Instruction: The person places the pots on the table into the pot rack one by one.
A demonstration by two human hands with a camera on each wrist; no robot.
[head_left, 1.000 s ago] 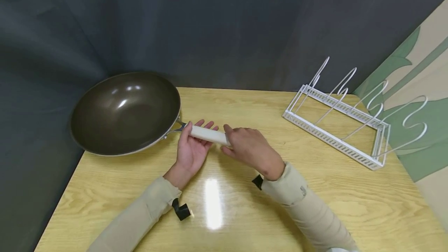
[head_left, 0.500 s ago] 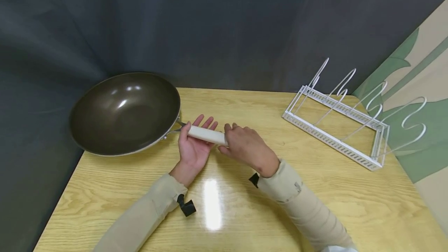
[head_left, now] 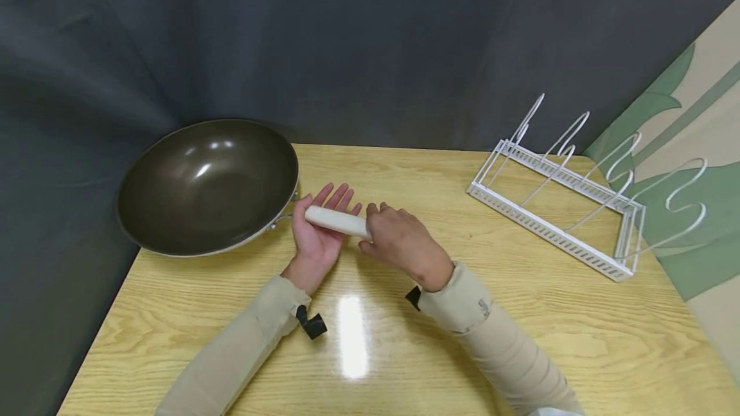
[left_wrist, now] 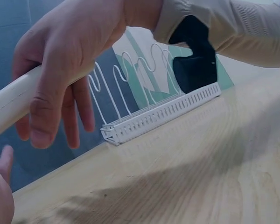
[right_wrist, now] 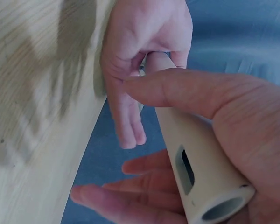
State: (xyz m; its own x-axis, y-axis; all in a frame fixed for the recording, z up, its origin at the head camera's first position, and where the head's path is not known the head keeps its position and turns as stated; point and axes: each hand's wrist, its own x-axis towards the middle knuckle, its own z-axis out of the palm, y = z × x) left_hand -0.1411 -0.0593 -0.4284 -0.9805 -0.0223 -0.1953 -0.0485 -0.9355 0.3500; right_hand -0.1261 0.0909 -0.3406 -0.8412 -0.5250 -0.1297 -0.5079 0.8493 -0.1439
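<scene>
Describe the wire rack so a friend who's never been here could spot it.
Find the wooden table, then go to its far right corner, near the green-and-beige backdrop. The rack is the white frame with wavy wire loops standing up, unlike the dark, round pan at left.

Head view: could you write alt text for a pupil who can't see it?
A person's left hand, palm up, lies under the pale handle of a wide, dark-lined pan, while the right hand covers the handle's free end. At the picture's right, a white wire rack stands on a wooden table, with dark fabric behind.
</scene>
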